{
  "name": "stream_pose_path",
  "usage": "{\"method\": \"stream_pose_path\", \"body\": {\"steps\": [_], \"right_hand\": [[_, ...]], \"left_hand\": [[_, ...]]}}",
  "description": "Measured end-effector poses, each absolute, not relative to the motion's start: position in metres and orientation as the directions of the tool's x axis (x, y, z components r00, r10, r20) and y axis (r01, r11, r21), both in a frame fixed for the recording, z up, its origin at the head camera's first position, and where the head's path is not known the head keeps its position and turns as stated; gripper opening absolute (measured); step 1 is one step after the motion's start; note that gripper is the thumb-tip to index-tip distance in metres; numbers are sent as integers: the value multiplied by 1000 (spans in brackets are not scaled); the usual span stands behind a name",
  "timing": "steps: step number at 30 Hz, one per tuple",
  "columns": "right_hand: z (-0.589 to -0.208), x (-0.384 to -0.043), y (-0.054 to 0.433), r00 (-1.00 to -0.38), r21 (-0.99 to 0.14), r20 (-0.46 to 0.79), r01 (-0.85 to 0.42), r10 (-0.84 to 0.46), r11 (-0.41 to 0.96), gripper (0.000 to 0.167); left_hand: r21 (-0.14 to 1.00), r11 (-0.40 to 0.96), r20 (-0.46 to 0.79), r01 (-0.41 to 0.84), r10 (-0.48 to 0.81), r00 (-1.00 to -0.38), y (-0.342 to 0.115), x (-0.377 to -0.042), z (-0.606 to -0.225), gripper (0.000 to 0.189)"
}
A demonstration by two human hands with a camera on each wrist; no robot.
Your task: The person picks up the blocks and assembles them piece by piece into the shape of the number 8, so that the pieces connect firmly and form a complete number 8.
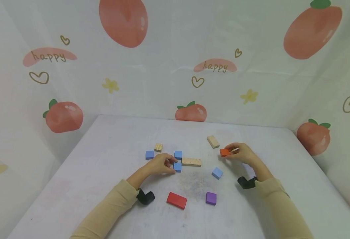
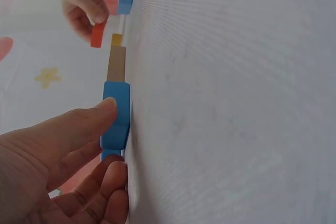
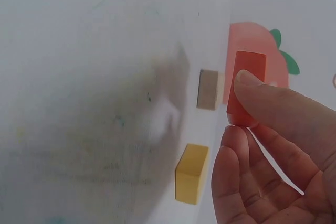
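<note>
My left hand [image 1: 160,164] pinches a blue block [image 1: 177,167] on the table, thumb at its near side and a finger at its far side. In the left wrist view, the thumb lies against the blue block [image 2: 115,121]. Just beyond stands another blue block [image 1: 178,155], and a long wooden block [image 1: 191,162] lies to the right of the pair. My right hand [image 1: 243,153] holds an orange block [image 1: 224,152] between thumb and fingers, raised off the table. The right wrist view shows the thumb across that orange block [image 3: 247,90].
A wooden block [image 1: 213,142] lies behind the orange one. To the left are a small ridged wooden block [image 1: 158,147] and a blue block [image 1: 149,155]. Nearer lie a tilted blue block [image 1: 217,173], a red block [image 1: 176,200] and a purple block [image 1: 211,198].
</note>
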State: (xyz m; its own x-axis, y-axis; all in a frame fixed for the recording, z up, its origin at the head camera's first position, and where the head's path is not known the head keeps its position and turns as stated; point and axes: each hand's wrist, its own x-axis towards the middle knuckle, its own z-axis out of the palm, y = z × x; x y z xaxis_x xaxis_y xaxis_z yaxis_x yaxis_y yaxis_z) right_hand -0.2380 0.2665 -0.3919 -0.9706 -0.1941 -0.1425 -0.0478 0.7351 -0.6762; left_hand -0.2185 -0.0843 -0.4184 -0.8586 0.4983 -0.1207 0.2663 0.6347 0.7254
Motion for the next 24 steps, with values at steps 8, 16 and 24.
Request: {"method": "stream_pose_path", "body": {"steps": [8,16,24], "right_hand": [[-396,-241,255,-966,-680,-121,-87,-229,728,42],[-394,-242,241,-959,-682,-127,-101,-253,724,38],[-392,-238,230,-944,-703,-92,-163,-316,693,38]], "left_hand": [[729,635,-124,258,493,-861,-84,-218,-420,36],[726,635,-117,264,493,-862,-85,-217,-419,36],[729,630,-115,267,497,-860,-85,-218,-419,36]]}}
